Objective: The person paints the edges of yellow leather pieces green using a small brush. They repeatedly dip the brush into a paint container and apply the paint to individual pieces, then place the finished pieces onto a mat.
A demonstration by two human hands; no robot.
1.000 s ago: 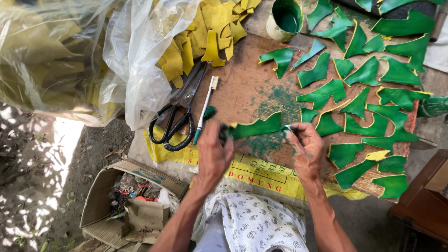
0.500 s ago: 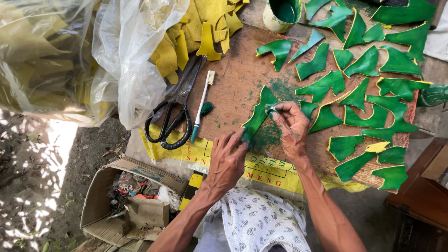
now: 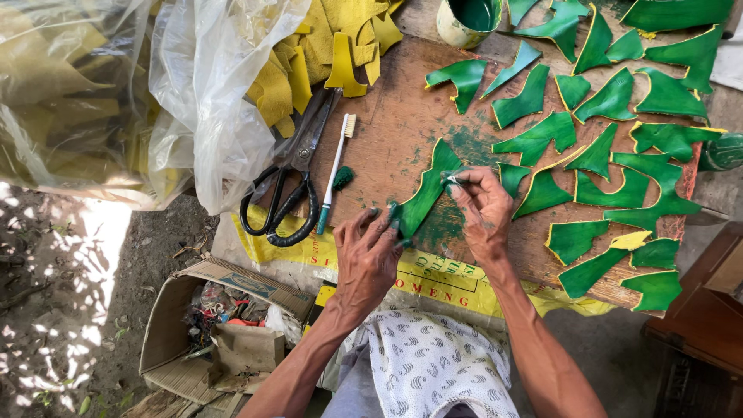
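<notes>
Outdoor ground, dappled with sun, lay below a worn wooden table (image 3: 387, 116) stained green near its middle. Left hand (image 3: 368, 259) rested at the table's near edge, fingers (image 3: 385, 224) spread and pressed on the lower end of a green-painted leather piece (image 3: 424, 197), pinning it flat. Right hand (image 3: 484, 209) sat just beside, over the piece's upper end; its fingers (image 3: 463, 180) were pinched together on something small and pale at the piece's edge, too small to identify. The piece lay slanted on the green stain, front centre of the table. Many more green cut pieces (image 3: 611, 147) were spread over the right half, apart from one another, some with yellow edges showing. Black-handled scissors (image 3: 290, 182) lay to the left, a toothbrush (image 3: 334, 174) with a green handle beside them. A paint tin (image 3: 468, 19) holding green paint stood at the far edge. Yellow leather offcuts (image 3: 325, 54) were heaped far left, next to clear plastic bags (image 3: 193, 93). An open cardboard box (image 3: 213, 325) of scraps sat on the ground.
</notes>
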